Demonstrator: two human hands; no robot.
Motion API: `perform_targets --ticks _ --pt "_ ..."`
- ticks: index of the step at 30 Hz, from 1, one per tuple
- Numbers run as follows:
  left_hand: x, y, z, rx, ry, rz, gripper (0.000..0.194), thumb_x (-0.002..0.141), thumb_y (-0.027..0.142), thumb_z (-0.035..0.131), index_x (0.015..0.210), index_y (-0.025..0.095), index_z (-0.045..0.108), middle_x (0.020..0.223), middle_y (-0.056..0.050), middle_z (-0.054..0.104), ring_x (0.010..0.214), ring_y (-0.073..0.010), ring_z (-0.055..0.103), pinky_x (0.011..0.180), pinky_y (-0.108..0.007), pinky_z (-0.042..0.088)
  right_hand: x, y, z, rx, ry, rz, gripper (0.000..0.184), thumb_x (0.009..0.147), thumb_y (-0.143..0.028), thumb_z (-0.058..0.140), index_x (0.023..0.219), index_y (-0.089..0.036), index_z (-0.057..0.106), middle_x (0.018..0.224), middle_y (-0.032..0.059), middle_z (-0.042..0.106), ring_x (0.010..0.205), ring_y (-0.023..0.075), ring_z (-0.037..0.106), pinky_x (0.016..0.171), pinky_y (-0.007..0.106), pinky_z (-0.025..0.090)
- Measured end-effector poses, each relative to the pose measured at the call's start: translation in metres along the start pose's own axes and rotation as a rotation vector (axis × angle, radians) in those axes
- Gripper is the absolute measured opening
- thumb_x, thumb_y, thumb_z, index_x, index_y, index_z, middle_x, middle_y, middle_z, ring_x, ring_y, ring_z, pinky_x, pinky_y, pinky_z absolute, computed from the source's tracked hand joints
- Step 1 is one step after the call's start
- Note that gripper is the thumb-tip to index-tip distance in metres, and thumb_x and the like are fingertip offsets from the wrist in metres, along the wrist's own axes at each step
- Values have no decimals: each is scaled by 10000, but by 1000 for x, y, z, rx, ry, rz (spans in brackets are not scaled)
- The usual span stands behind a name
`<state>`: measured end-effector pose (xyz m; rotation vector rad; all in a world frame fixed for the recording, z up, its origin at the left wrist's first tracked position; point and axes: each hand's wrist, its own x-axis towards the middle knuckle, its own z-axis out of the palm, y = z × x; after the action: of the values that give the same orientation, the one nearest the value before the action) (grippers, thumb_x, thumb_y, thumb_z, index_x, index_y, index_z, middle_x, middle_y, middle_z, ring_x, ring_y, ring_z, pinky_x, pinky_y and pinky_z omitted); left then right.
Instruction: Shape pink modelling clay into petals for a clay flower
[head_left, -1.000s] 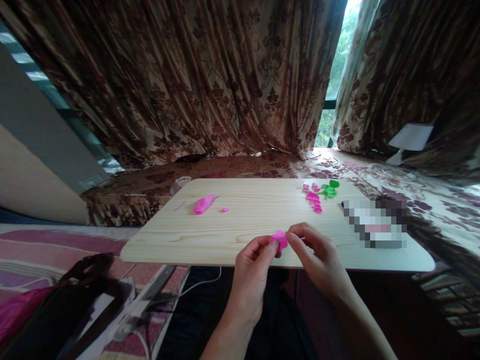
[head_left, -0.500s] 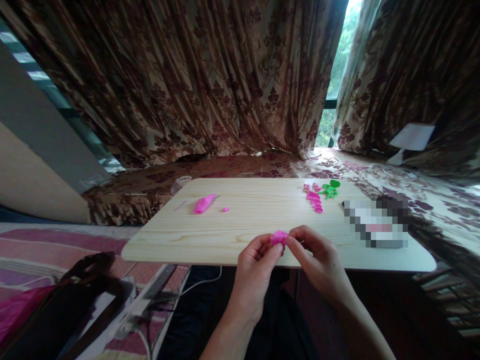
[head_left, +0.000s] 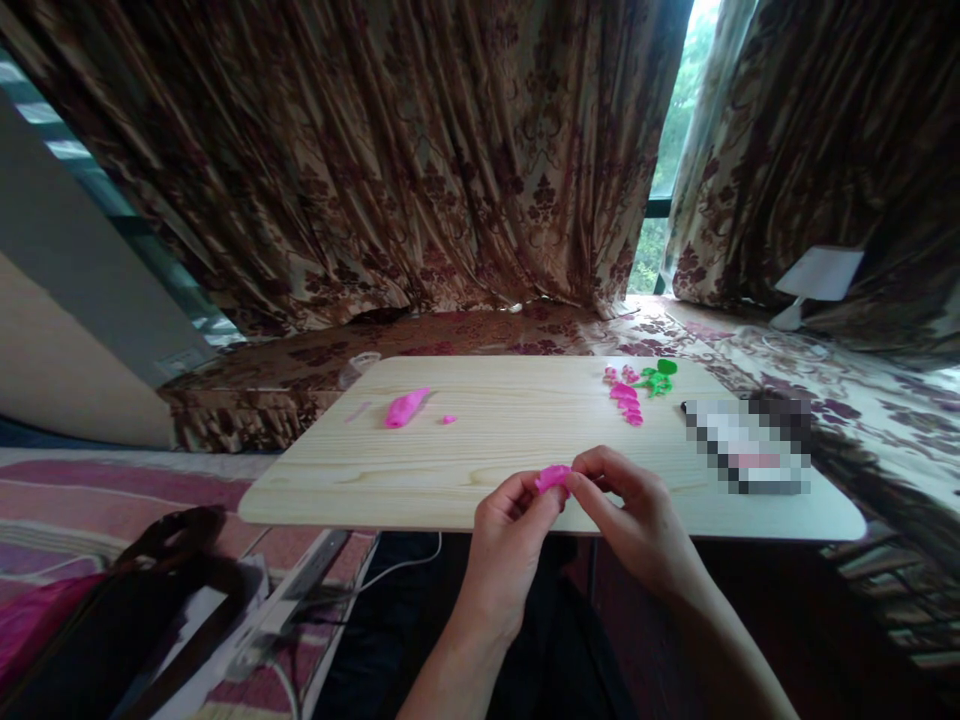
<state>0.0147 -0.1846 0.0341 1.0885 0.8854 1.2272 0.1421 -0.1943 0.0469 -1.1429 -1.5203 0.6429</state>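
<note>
Pinching a thin, soft-looking pink piece (head_left: 551, 479) with a ruffled rim, the left hand (head_left: 517, 520) has its thumb and fingers clamped on it, just above the near edge of the table. The right hand (head_left: 626, 505) has its thumb tip touching the piece at three o'clock; whether thumb and forefinger clamp it I cannot tell.

Read outward from that piece, a smooth pink lump (head_left: 406, 408), tapered at its far end, lies at ten o'clock, with a small pink bit (head_left: 448, 420) near it. Between one and two sit a scalloped pink strip (head_left: 627, 404), mottled pink-and-white pieces (head_left: 621, 375), and leafy green shapes (head_left: 658, 381) by a rounded green lump (head_left: 667, 367).

The table (head_left: 450, 465) is pale, wood-grained and round-cornered; a pixelated object (head_left: 750, 447) rests on it between two and three. Heavy folded curtains (head_left: 450, 170) with a dark floral pattern hang at twelve, a white lamp (head_left: 823, 275) stands at two, striped bedding (head_left: 187, 475) spreads at nine, and a white power strip (head_left: 300, 580) lies at eight.
</note>
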Motion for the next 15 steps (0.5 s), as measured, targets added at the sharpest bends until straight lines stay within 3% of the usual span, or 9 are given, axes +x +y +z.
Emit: perform_targets --ticks 6,15 --pt "0 1 2 -8 36 -21 116 760 265 631 778 153 656 683 15 594 731 -99 510 708 -205 371 -1 3 -1 61 91 38 138 864 -223 497 757 -175 570 728 -2 553 722 133 529 624 232 411" --pt "1 3 0 -79 -20 -11 174 744 235 647 897 156 664 800 -19 651 790 -117 547 777 -231 398 -2 0 -2 -18 -4 -20 125 842 -149 515 729 -175 563 717 -12 549 689 117 513 626 231 399"
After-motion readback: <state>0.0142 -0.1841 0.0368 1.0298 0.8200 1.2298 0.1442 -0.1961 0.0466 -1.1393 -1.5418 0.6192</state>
